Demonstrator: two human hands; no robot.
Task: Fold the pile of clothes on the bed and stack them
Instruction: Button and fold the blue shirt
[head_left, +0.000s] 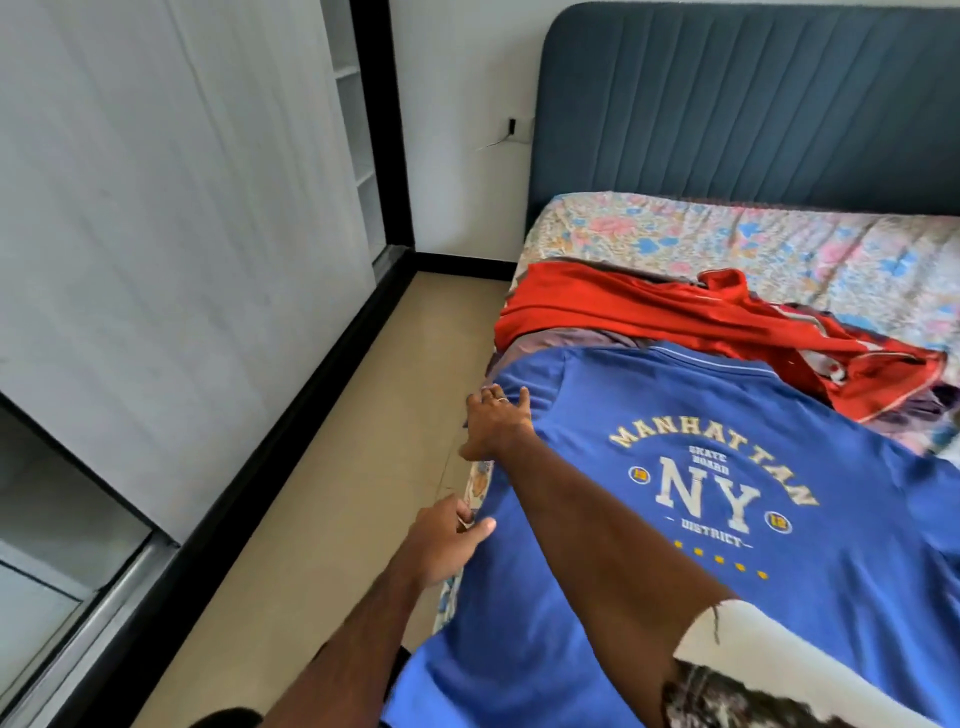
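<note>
Floral sheets cover the bed (779, 244), which stands against a dark blue headboard (753, 104), and a blue T-shirt (675, 597) lies spread print-up along the bed's near edge, probably laid flat so it can be folded. Both hands work that edge of the shirt: the right hand (496, 421) rests open with fingers splayed on the sleeve, apparently pinning or smoothing it, while the left hand (447, 540), nearer the hem, pinches the shirt's side. Beyond the shirt, toward the headboard, red clothes (675, 312) lie crumpled and unfolded.
</note>
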